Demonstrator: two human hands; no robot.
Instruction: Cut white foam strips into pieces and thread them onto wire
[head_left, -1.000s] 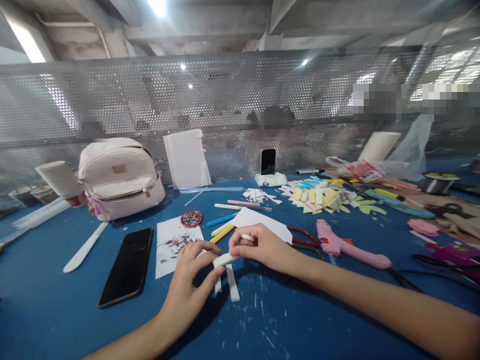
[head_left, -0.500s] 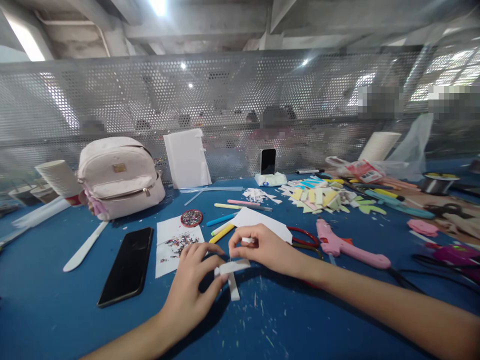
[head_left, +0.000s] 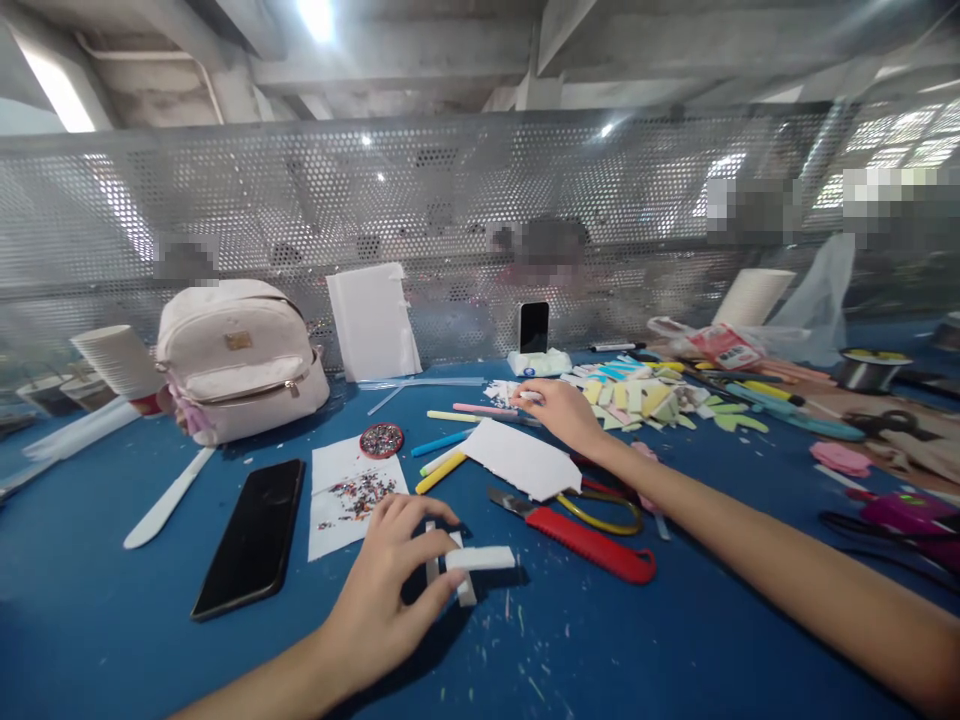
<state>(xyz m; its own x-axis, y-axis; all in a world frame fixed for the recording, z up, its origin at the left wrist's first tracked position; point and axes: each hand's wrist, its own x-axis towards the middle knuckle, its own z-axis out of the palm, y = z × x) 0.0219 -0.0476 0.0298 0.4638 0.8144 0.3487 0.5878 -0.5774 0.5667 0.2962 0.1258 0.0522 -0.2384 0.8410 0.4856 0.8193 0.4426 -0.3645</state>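
Dish (head_left: pixel 381 457) holds glitter (head_left: pixel 381 440); your left hand (head_left: pixel 397 570) pinches a white strip (head_left: pixel 487 558), right hand (head_left: pixel 564 410) a scrap (head_left: pixel 530 396), cutter (head_left: pixel 589 543) between forearms (head_left: pixel 720 510).

Behind the blue table (head_left: pixel 675 645) stands a grey perforated screen (head_left: pixel 247 200), while a bright light (head_left: pixel 316 18) shines at the upper left.

Right hand (head_left: pixel 564 412) far forward, left hand (head_left: pixel 386 580) nearer, curled.

Hands (head_left: pixel 379 588) (head_left: pixel 564 412) apart, left holding white strip (head_left: pixel 484 558), right holding white piece (head_left: pixel 531 396)
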